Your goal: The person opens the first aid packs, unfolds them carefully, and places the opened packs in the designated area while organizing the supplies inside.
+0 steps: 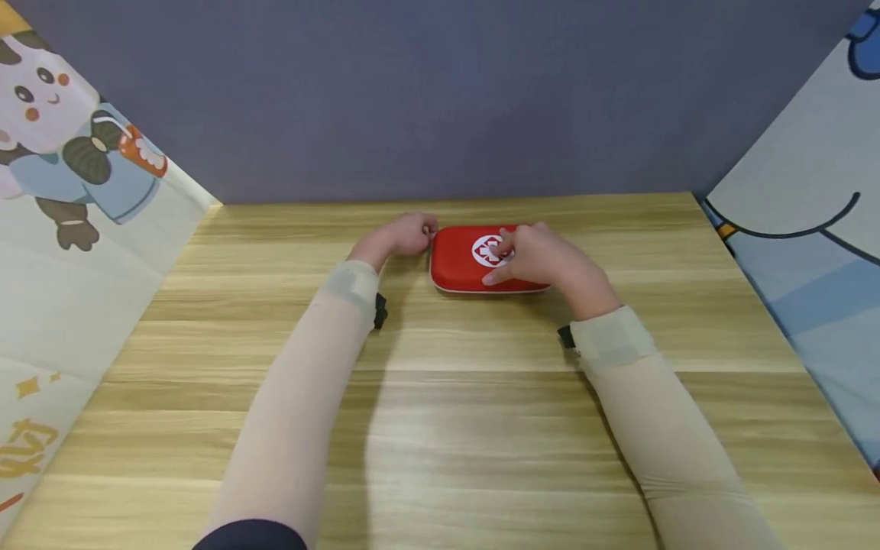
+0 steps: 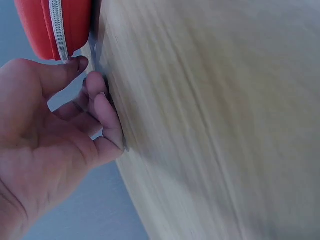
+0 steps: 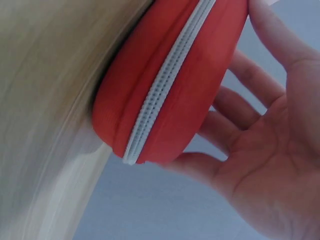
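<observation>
A red zippered first-aid case (image 1: 454, 260) with a white cross emblem lies flat near the back of the table. Its pale zipper (image 3: 162, 82) runs round the side and looks closed where it shows. At the case's left end, my left hand (image 1: 410, 233) pinches the zipper pull between thumb and forefinger; the fingertips mostly hide the pull. The other left fingers curl close to the tabletop in the left wrist view. My right hand (image 1: 543, 260) rests on the lid from the right, its fingers spread over the top and partly covering the emblem. The right palm stays off the case.
The wood-grain table (image 1: 440, 428) ends at a plain grey-blue panel (image 1: 440, 99) close behind the case. Printed cartoon panels stand along the left side (image 1: 62, 290) and the right side (image 1: 791, 191). Black wrist mounts sit under both sleeves.
</observation>
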Demonstrator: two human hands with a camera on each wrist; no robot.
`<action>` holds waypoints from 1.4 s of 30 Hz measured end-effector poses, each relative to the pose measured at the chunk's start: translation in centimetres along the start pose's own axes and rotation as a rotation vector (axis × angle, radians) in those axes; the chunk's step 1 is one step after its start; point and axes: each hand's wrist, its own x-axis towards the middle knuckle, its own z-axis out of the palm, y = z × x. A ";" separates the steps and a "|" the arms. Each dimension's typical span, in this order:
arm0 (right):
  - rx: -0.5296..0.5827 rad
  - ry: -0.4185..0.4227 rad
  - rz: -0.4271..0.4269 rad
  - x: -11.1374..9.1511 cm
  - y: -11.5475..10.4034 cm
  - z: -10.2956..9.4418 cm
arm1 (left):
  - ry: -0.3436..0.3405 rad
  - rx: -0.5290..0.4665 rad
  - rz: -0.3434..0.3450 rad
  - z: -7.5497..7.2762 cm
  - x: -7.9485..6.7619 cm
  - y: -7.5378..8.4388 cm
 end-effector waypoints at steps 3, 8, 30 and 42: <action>0.021 0.007 0.025 -0.1 -0.5 0.2 | -0.003 0.027 -0.006 -0.1 -0.5 -0.2; 0.035 0.026 0.063 -0.4 -1.0 0.5 | -0.014 0.046 -0.015 -0.2 -1.2 0.0; -0.093 -0.052 0.087 0.3 -2.9 -0.8 | -0.010 0.155 0.123 1.2 -6.6 0.4; -0.113 -0.096 0.111 0.7 -3.6 -1.2 | -0.046 0.282 0.090 2.9 -10.2 2.6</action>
